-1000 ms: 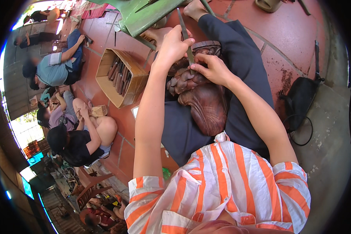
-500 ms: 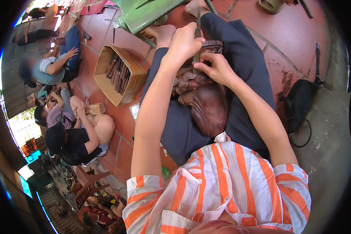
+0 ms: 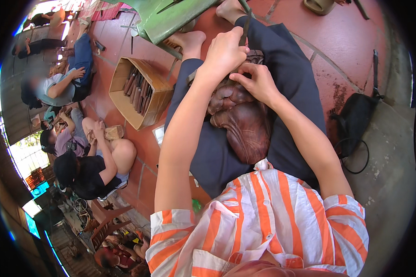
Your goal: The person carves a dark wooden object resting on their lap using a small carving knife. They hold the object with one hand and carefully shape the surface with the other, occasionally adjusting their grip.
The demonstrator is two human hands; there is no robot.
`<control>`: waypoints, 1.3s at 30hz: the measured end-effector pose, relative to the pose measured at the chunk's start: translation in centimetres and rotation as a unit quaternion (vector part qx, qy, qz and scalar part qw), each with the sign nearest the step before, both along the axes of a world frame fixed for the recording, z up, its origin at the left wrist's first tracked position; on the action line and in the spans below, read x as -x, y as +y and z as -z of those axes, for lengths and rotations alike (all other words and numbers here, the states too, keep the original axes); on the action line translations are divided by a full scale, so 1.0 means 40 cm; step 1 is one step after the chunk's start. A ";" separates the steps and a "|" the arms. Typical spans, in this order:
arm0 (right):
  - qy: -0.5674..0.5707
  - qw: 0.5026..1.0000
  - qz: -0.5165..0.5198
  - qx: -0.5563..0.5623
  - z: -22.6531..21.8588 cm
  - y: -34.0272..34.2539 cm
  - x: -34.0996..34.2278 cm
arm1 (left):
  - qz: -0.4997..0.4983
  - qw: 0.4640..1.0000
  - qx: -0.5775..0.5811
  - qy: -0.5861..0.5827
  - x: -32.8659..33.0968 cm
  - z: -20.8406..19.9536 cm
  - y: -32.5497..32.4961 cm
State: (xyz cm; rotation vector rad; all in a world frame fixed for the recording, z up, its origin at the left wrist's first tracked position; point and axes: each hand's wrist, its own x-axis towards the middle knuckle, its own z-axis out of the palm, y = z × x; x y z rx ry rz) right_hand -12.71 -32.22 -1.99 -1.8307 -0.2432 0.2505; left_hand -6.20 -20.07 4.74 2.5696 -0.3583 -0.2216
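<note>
A dark reddish-brown wood carving (image 3: 247, 131) with rounded, folded shapes lies in my lap between my thighs. My left hand (image 3: 225, 51) is closed around a long, narrow metal file (image 3: 247, 27), whose upper part sticks out past the fingers. Over the carving's far part, my right hand (image 3: 256, 79) is closed, thumb and fingers pinched at the file's lower end. The left hand and wrist hide much of that end and the spot where it meets the wood.
Left of my legs stands a cardboard box (image 3: 157, 108) holding several wooden-handled tools (image 3: 137, 92). A green plastic chair (image 3: 171, 21) is beyond my feet. A black bag (image 3: 356, 117) rests on the right. Several people sit at left, one (image 3: 90, 168) with a wood block (image 3: 114, 132).
My left hand has shifted slightly right, and the file has moved with it, its upper end now leaning further right. The right hand stays nearly in place.
</note>
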 end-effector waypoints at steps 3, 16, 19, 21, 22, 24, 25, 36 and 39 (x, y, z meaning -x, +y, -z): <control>-0.004 0.998 -0.023 -0.066 0.018 -0.011 0.000 | 0.013 1.000 -0.017 0.000 -0.001 -0.011 -0.003; -0.008 0.997 -0.032 -0.073 0.020 -0.020 0.001 | 0.036 0.999 0.005 -0.004 0.005 -0.016 -0.016; -0.031 0.999 -0.007 -0.034 0.012 -0.012 0.003 | 0.034 0.999 -0.007 -0.007 0.000 -0.003 -0.005; -0.033 0.999 0.022 0.010 -0.008 -0.005 0.004 | 0.032 0.999 -0.015 -0.016 -0.003 0.007 -0.006; -0.028 0.999 0.023 0.014 -0.007 -0.006 0.003 | 0.032 0.999 -0.014 -0.020 -0.003 0.014 -0.008; -0.015 0.999 0.031 0.021 0.000 -0.009 -0.001 | 0.036 0.999 -0.010 -0.018 -0.003 0.004 -0.016; -0.006 1.000 0.014 0.000 0.005 -0.012 -0.001 | 0.038 0.999 -0.005 -0.014 -0.003 -0.003 -0.015; -0.008 0.999 0.042 0.031 0.002 0.004 0.003 | 0.021 1.000 0.020 0.008 -0.009 -0.005 0.003; 0.023 0.999 -0.034 -0.021 0.017 -0.019 -0.002 | 0.002 0.994 0.020 0.105 -0.002 -0.035 0.000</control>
